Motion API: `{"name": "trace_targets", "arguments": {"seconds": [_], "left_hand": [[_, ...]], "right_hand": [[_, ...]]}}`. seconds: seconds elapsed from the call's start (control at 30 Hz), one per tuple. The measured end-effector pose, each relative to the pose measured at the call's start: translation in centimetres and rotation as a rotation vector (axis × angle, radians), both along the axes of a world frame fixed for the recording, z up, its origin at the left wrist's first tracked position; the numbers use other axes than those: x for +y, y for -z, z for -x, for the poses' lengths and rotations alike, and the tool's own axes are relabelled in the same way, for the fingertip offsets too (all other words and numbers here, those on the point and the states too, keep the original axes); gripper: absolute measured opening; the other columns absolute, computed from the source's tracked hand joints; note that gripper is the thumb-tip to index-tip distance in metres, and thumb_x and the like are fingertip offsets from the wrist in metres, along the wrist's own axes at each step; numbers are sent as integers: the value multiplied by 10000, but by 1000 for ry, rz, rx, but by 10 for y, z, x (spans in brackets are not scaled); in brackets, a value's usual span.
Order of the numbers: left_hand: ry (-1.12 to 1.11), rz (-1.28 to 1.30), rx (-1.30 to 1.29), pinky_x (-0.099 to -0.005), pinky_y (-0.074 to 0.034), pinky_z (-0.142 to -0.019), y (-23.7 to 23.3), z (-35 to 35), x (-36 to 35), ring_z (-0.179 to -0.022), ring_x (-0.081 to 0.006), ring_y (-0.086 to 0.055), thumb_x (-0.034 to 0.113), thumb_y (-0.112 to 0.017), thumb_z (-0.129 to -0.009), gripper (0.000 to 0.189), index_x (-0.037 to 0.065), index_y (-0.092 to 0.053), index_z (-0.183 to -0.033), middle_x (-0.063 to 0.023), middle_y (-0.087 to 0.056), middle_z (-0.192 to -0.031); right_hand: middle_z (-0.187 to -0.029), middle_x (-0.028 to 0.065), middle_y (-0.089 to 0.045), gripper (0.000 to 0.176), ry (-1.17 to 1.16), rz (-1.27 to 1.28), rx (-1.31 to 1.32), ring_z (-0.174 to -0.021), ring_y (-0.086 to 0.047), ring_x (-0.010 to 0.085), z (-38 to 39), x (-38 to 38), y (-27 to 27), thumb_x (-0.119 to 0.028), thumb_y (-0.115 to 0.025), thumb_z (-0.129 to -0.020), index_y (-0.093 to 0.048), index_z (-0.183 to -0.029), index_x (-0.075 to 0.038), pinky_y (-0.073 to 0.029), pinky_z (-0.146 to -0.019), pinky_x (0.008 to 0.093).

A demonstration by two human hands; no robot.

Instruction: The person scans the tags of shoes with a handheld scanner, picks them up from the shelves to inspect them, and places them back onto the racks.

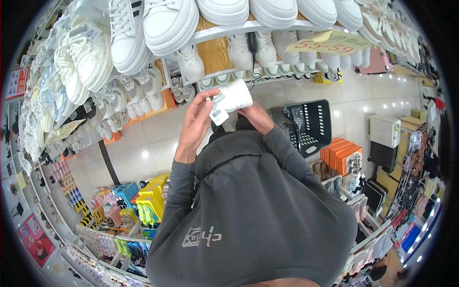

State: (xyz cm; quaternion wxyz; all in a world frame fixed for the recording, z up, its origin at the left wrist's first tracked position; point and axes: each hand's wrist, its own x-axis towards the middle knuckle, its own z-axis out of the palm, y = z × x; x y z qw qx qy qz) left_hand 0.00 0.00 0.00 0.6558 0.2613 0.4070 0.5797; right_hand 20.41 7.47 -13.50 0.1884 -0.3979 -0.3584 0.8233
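Note:
A white shoe (pixel 234 95) is held up in front of my body, its sole side turned toward the right. A white paper tag (pixel 219 115) with a printed barcode hangs at its left end. My left hand (pixel 195 123) pinches the tag's upper edge between thumb and index finger, close against the shoe. From the right and below, my right hand (pixel 258 117) grips the shoe; its fingertips are partly hidden behind it.
White sneakers (pixel 169 24) line the shelves ahead, beside a yellow price sign (pixel 330 44). A black shopping basket (pixel 313 126) stands on the tiled floor (pixel 148 117) at right, near orange shoe boxes (pixel 340 154). Yellow boxes (pixel 152 198) are at lower left.

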Motion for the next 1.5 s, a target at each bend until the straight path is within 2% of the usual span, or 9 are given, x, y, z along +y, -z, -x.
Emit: {"name": "trace_targets", "arguments": {"seconds": [0.17, 0.47, 0.67, 0.87, 1.07, 1.17, 1.27, 1.37, 1.5], "left_hand": [[-48, -9, -73, -389, -473, -1070, 7, -8, 3, -1274, -198, -559, 198, -495, -1091, 359, 5, -515, -1394, -104, -557, -1372], [-112, 19, -169, -403, -481, -1085, 24, -13, 10, -1282, -222, -570, 172, -541, -1071, 417, -27, -483, -1433, -142, -561, -1384], [-190, -7, -89, -372, -501, -1058, 30, -35, 33, -1247, -218, -584, 7, -609, -1001, 484, -40, -453, -1457, -148, -575, -1351], [-346, 4, -57, -337, -518, -986, 58, -42, 63, -1198, -202, -602, -12, -644, -975, 524, -38, -447, -1460, -142, -583, -1318], [-429, -6, 5, -312, -523, -931, 71, -48, 87, -1087, -170, -628, 17, -682, -965, 555, -44, -437, -1459, -108, -623, -1166], [-471, -42, 21, -300, -526, -905, 78, -52, 98, -1030, -155, -631, 29, -688, -967, 563, -45, -432, -1463, -84, -618, -1078], [-503, -2, 93, -293, -526, -886, 74, -58, 104, -1000, -145, -629, 39, -692, -969, 577, -43, -421, -1473, -72, -601, -1032], [-479, -25, 106, -294, -528, -877, 85, -54, 104, -1029, -146, -628, 49, -695, -973, 572, -34, -425, -1471, -88, -618, -1120], [-468, -46, 65, -337, -512, -958, 81, -54, 102, -1146, -167, -605, 104, -667, -1005, 520, -12, -444, -1460, -106, -589, -1312]], "right_hand": [[-1423, 116, -571, 704, 125, -85, 35, -1317, -514, 196, 0, 13, -42, -562, -327, -1093, -481, -1477, 8, -367, -1147, 362], [-1272, 108, -633, 697, 203, -204, -37, -1157, -562, 172, 3, 29, -38, -560, -356, -1091, -593, -1329, 50, -435, -1032, 333], [-1068, 42, -700, 532, 223, -437, -141, -972, -610, 109, 3, 69, -21, -458, -502, -1078, -684, -1198, 27, -498, -873, 288], [-855, 52, -695, 310, 338, -665, -234, -786, -586, 117, 10, 101, -16, -276, -673, -992, -716, -1067, 21, -496, -742, 298], [-959, 110, -674, 271, 514, -994, -312, -842, -654, 244, 14, 137, 9, -202, -730, -921, -685, -1102, -5, -525, -780, 345], [-1065, 158, -645, 382, 622, -1253, -555, -900, -664, 332, 18, 162, 16, -202, -735, -890, -620, -1205, -18, -544, -806, 405], [-1105, 198, -630, 520, 506, -1337, -850, -941, -663, 386, 21, 179, 22, -225, -746, -866, -539, -1291, -9, -555, -817, 464], [-1100, 219, -629, 562, 395, -1181, -909, -956, -669, 397, 28, 188, 14, -253, -752, -857, -507, -1293, 4, -561, -808, 481], [-1066, 211, -622, 526, 361, -1245, -918, -922, -681, 403, 30, 199, 22, -227, -711, -889, -474, -1291, 17, -566, -755, 486]]}}
